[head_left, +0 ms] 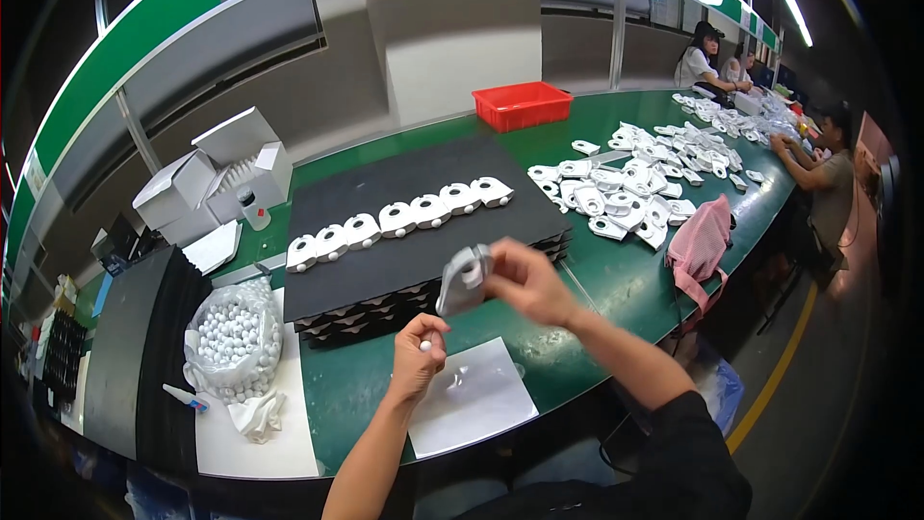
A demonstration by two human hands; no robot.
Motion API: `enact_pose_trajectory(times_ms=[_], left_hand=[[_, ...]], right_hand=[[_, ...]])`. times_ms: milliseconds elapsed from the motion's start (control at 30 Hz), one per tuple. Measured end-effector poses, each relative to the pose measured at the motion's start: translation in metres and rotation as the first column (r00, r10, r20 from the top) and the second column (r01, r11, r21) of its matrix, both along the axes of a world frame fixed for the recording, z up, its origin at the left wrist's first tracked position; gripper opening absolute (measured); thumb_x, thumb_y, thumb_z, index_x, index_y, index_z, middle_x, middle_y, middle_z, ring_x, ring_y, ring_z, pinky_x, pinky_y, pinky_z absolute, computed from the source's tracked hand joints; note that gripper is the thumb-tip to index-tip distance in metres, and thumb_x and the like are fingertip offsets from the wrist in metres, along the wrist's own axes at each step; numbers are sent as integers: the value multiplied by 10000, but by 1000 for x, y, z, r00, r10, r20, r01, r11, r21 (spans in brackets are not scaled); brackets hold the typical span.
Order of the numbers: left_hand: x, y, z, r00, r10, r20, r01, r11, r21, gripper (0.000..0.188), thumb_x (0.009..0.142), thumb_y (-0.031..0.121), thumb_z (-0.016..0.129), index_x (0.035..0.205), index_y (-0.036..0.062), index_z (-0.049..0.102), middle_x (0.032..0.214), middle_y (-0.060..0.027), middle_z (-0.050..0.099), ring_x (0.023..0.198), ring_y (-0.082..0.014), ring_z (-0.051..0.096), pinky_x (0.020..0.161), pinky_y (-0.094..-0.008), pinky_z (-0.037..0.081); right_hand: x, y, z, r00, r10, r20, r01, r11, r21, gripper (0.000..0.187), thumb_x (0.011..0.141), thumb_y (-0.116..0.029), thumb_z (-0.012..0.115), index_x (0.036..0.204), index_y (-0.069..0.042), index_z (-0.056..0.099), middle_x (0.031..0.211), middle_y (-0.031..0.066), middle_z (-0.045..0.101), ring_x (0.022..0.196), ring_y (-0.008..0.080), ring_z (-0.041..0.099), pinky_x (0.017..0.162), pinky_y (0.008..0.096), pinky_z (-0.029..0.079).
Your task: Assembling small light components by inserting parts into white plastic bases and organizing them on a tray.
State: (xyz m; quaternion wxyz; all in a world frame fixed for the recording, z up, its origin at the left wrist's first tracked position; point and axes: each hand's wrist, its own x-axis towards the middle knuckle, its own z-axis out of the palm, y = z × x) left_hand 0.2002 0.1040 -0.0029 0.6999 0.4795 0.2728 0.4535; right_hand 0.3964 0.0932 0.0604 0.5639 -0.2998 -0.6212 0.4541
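Your right hand (529, 284) at frame centre pinches a grey-white plastic part (464, 281), raised above the green table (616, 274). Your left hand (416, 358), just below it, holds a small white ball (425, 346) at the fingertips. A row of finished white parts (397, 221) lies on the black tray stack (423, 231) above. Bag of white balls (234, 335) sits lower left, loose part pile (640, 173) upper right.

Bare green tabletop (616, 279) lies open right of the hands; the black tray stack (423, 231) blocks ahead, the bag of white balls (234, 337) leftward.
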Motion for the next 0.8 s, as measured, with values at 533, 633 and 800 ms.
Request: enact_pose_trajectory(times_ms=[533, 633, 800], left_hand=[[-4, 10, 1, 998, 4, 63, 18, 942, -336, 448, 853, 535, 376, 767, 108, 482, 528, 61, 238, 425, -45, 228, 370, -183, 172], [-3, 11, 1, 998, -7, 64, 28, 940, -340, 420, 862, 508, 392, 769, 108, 480, 525, 59, 241, 423, -46, 230, 369, -185, 175], [-5, 11, 0, 997, -9, 70, 33, 938, -346, 386, 872, 473, 408, 774, 106, 477, 516, 56, 242, 418, -47, 234, 366, -185, 180]], right_hand=[[143, 179, -13, 275, -649, 709, 840, 521, 151, 194, 722, -199, 565, 825, -68, 663, 891, 160, 629, 875, 306, 590, 789, 376, 452], [146, 182, -13, 255, -579, 774, 807, 569, 160, 193, 725, -176, 537, 824, -72, 666, 891, 168, 624, 873, 321, 588, 784, 383, 456], [144, 176, 0, 202, -439, 876, 730, 663, 164, 198, 737, -145, 499, 772, -19, 647, 877, 213, 609, 853, 356, 586, 754, 405, 466]])
